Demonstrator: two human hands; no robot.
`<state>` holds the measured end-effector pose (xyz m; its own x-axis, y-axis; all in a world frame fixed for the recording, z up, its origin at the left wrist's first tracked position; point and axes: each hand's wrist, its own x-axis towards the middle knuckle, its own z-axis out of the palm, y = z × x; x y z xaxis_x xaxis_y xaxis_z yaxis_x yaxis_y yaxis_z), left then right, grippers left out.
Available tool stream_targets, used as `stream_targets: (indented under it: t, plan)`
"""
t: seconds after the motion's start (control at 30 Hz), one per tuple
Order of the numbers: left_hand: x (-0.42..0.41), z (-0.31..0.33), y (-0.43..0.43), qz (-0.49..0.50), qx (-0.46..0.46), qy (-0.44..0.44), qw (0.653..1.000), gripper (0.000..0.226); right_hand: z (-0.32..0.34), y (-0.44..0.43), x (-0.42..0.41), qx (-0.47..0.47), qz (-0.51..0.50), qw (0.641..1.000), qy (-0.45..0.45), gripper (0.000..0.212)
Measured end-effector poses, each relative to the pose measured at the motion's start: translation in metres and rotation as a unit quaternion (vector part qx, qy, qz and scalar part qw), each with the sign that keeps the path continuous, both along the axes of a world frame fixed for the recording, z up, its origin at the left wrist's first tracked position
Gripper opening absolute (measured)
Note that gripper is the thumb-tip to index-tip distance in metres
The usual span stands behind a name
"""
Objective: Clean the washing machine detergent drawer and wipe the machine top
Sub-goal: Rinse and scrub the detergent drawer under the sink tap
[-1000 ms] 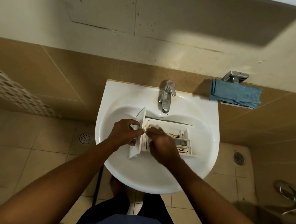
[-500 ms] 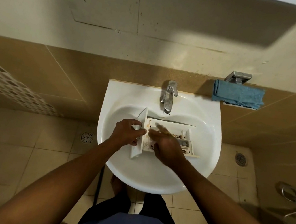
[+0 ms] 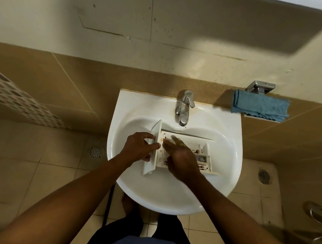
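White ceramic sink [image 3: 165, 195] with the soiled detergent drawer [image 3: 204, 149] lying in it.
Mounted on a tan tiled wall [image 3: 77, 88], the sink carries the drawer inside its basin, front panel to the left, dark residue in the compartments. The left hand [image 3: 139, 148] grips the front panel, thumb on one side, fingers curled round the other. The right hand [image 3: 181, 162] reaches into the leftmost compartment with fingers stretched and blurred, grasping nothing. A blue cloth [image 3: 260, 107] hangs on a holder [image 3: 261, 87] to the far right; a chrome tap [image 3: 184, 108] stands at the far rim.
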<state>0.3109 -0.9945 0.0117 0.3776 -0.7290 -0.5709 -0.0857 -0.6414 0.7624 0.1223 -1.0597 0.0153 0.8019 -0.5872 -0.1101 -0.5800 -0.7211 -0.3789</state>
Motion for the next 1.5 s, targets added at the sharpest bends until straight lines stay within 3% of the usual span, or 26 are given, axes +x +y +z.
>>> stream_targets:
  t: [0.17,0.3,0.53,0.73,0.97,1.2,1.37,1.5]
  plan:
    - [-0.001,0.001,-0.001,0.000,0.003,-0.002,1.000,0.054,-0.001,-0.003,0.010,-0.006,-0.005,1.000,0.029,0.051]
    - [0.000,-0.001,-0.001,-0.004,-0.001,-0.011,1.000,0.055,0.017,0.043,-0.023,0.020,0.004,1.000,-0.018,0.043]
    - [-0.002,0.007,0.001,0.007,0.005,-0.003,1.000,0.048,-0.008,-0.009,0.021,-0.014,0.035,0.999,-0.007,0.061]
    - [-0.003,0.007,0.000,-0.012,-0.007,-0.016,1.000,0.051,-0.003,0.038,-0.021,-0.005,0.005,0.999,-0.046,0.057]
    - [-0.005,0.009,0.001,0.000,0.002,-0.018,1.000,0.051,-0.015,-0.008,0.018,0.015,-0.016,0.999,0.038,0.075]
    - [-0.007,0.010,0.001,0.002,-0.003,-0.017,1.000,0.050,-0.014,0.011,0.005,-0.067,0.008,0.998,0.009,0.064]
    - [-0.008,0.009,0.000,0.020,0.000,-0.011,1.000,0.045,-0.018,-0.010,0.029,-0.046,-0.010,0.997,0.059,0.065]
    - [-0.007,0.006,-0.001,0.006,0.003,-0.023,1.000,0.046,-0.013,0.002,0.013,-0.059,-0.018,0.998,0.004,0.060]
